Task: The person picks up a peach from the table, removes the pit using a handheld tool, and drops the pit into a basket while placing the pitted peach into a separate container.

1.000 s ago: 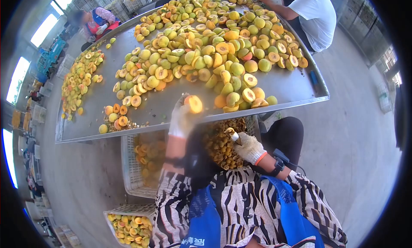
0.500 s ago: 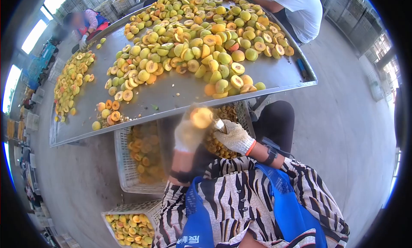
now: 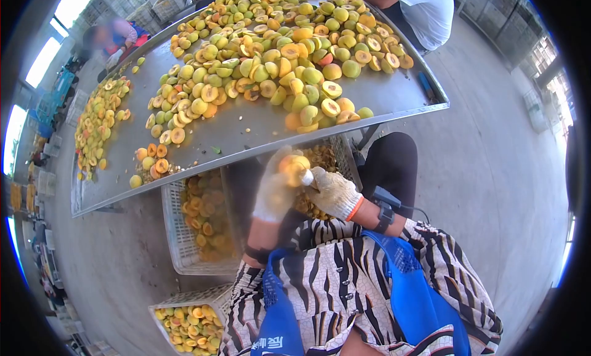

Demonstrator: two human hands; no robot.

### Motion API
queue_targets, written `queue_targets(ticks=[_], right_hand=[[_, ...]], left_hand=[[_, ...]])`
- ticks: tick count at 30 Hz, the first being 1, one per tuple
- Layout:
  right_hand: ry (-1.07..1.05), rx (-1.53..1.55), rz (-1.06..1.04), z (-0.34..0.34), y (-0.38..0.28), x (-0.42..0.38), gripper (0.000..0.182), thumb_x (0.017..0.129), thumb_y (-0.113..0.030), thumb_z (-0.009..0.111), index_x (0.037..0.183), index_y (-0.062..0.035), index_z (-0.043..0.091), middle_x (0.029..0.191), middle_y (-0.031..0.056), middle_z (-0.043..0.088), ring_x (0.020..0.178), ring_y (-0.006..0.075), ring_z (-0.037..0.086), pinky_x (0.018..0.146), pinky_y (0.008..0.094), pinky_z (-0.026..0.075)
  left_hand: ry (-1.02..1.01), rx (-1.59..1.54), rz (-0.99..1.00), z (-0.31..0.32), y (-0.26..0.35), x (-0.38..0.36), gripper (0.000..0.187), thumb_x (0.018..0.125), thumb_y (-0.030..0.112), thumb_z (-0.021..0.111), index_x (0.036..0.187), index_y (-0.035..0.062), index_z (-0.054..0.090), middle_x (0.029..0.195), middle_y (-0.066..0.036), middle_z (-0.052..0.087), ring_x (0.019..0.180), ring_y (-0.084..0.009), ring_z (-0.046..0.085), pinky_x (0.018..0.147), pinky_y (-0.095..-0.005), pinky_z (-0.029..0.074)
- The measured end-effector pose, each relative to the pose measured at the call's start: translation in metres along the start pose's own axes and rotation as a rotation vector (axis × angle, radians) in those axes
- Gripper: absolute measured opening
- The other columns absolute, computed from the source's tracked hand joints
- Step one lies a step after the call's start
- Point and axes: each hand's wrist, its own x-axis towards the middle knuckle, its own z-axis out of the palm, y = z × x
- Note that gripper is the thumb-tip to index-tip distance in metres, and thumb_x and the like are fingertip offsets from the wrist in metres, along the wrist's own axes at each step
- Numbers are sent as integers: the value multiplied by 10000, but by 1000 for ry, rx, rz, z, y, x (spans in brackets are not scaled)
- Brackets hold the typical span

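Presently, an orange fruit (image 3: 293, 164) is grasped by the gloved left hand (image 3: 274, 190), near the front edge of the desk (image 3: 206, 134). By the gloved right hand (image 3: 335, 194), a small white-ended tool (image 3: 307, 178) is gripped close beside the fruit; whether they touch cannot be told. Below, cut fruits (image 3: 206, 217) are contained in a pale crate (image 3: 176, 233). Farther away, a large fruit heap (image 3: 277, 57) is spread on the desk.

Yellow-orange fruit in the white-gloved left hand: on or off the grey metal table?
Off: the left hand holds the fruit short of the table.
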Motion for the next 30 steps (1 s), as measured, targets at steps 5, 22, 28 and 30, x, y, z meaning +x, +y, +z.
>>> queue_targets(ticks=[5,22,28,30], right_hand=[[-21,-39,-25,10,21,1,322,845,-257,644,1077,-85,502,830,216,658,804,418,652,688,516,517],[-139,-160,-42,30,75,13,377,755,-238,678,1032,-18,546,863,160,674,819,328,680,684,400,537],[-200,-256,-65,15,80,11,334,758,-242,678,991,-19,589,857,161,683,803,311,690,671,410,544],[-210,-219,-57,17,80,11,299,826,-222,631,1035,-26,545,834,199,671,798,372,670,674,470,525]], left_hand=[[23,91,-30,12,-1,-6,547,841,130,615,1357,62,447,1314,-158,509,1197,-295,527,1002,-436,467],[167,360,-46,17,-27,-6,504,824,17,496,1327,3,460,1238,-155,544,1154,-261,539,1039,-386,429],[229,416,-148,30,-29,-12,515,813,-17,476,1328,-7,469,1233,-156,548,1168,-262,535,1048,-385,423],[164,366,-78,11,-39,-6,514,813,-24,477,1327,-11,473,1236,-154,547,1176,-260,532,1050,-384,422]])
